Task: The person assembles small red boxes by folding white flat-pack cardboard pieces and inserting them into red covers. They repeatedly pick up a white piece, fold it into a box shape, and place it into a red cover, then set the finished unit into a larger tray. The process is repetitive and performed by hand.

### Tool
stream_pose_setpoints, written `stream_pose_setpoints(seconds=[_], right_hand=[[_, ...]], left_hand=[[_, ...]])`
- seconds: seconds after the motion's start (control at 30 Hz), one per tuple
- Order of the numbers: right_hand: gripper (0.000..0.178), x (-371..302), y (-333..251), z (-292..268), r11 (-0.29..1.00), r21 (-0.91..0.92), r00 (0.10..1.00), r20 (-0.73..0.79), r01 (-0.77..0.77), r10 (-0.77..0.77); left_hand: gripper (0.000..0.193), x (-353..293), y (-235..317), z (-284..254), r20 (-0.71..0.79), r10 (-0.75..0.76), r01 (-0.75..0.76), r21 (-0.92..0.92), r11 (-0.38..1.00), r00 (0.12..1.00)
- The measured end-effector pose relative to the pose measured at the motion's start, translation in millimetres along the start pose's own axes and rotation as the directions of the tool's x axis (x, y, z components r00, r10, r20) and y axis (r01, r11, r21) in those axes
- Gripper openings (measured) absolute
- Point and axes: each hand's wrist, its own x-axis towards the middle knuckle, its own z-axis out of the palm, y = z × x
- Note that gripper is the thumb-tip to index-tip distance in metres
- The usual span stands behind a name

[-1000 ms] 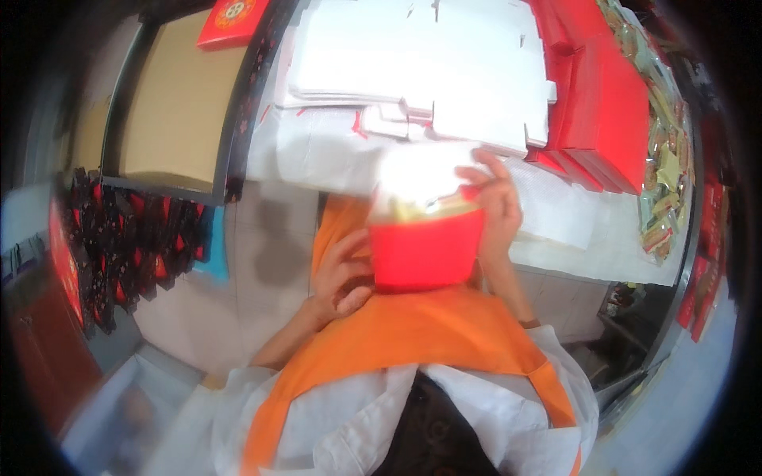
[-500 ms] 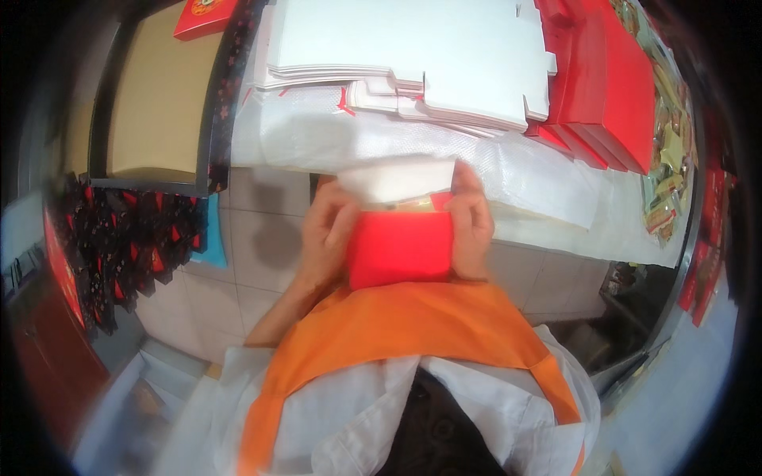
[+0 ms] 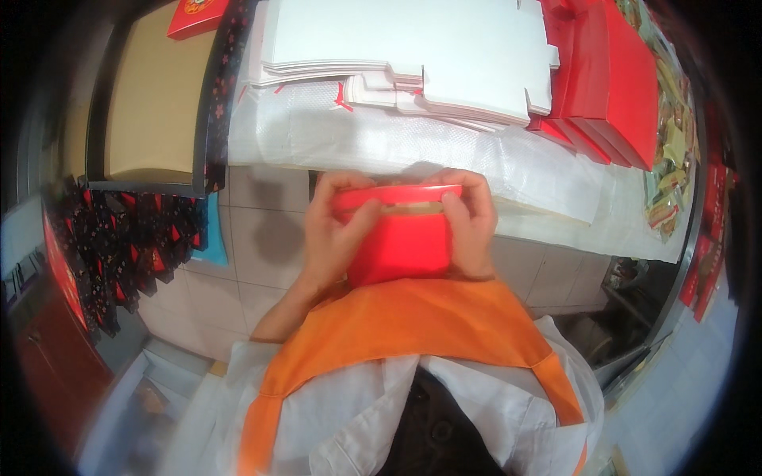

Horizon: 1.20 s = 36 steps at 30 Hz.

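My fingers (image 3: 456,213) are among printed things, but I can read none of the print.
On the red box (image 3: 401,247) I am holding, I make out no lettering. At my upper left, a red carton (image 3: 189,27) over the far end of the brown board (image 3: 163,103) carries a round, yellowish emblem; the edge of my view cuts it, so I can't tell whether it includes characters. To my right, the wrapped packets (image 3: 668,170) along the tabletop (image 3: 607,244) have coloured print too small for me to make out. Beyond them, red packages (image 3: 698,284) show pale marks, too blurred to read.
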Motion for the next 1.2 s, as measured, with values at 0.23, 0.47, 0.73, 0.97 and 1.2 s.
stream_pose_setpoints(seconds=[0.23, 0.47, 0.73, 0.97, 1.2], right_hand=[[0.008, 3, 7, -9, 0.998, -0.025, 0.995, 0.084, 0.056, -0.054], [0.007, 1, 10, -10, 1.000, 0.006, 0.998, 0.052, 0.025, -0.026], [0.007, -2, 11, -5, 0.999, -0.049, 1.000, 0.004, -0.005, 0.006], [0.007, -2, 14, -8, 0.999, -0.040, 1.000, -0.011, 0.022, -0.022], [0.008, -3, 12, -5, 0.999, -0.042, 0.998, -0.055, -0.018, 0.016]], left_hand=[[0.009, -1, -8, -5, 0.034, 0.093, -0.096, 0.078, 0.992, 0.995], [0.012, -1, -11, -7, 0.071, 0.143, -0.150, 0.102, 0.983, 0.987], [0.014, -4, -9, -12, 0.132, 0.058, -0.057, -0.017, 0.998, 0.989], [0.012, 0, -9, -16, 0.206, 0.126, -0.133, 0.021, 0.991, 0.971], [0.011, -5, 0, -6, 0.063, -0.024, 0.025, -0.015, 1.000, 0.998]])
